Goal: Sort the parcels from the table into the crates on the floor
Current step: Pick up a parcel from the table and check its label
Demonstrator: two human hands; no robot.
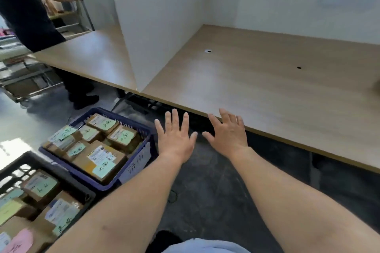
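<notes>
Both my hands are stretched out in front of me with fingers spread, holding nothing. My left hand (174, 135) hovers over the floor just right of the blue crate (141, 129). My right hand (227, 132) is at the front edge of the wooden table (267, 92), its fingertips over the edge. The blue crate on the floor holds several brown parcels (100, 158) with green labels. A black crate (61, 176) at the lower left also holds several parcels (41, 187) with green, yellow and pink labels. A brown shape (377, 86) shows at the table's far right edge, mostly cut off.
A white divider panel (160, 33) stands upright on the table, splitting it in two. Another person in dark clothes (26, 10) stands at the left end with a hand raised. A metal cart (26, 80) stands behind them. Dark floor (205, 191) lies between me and the table.
</notes>
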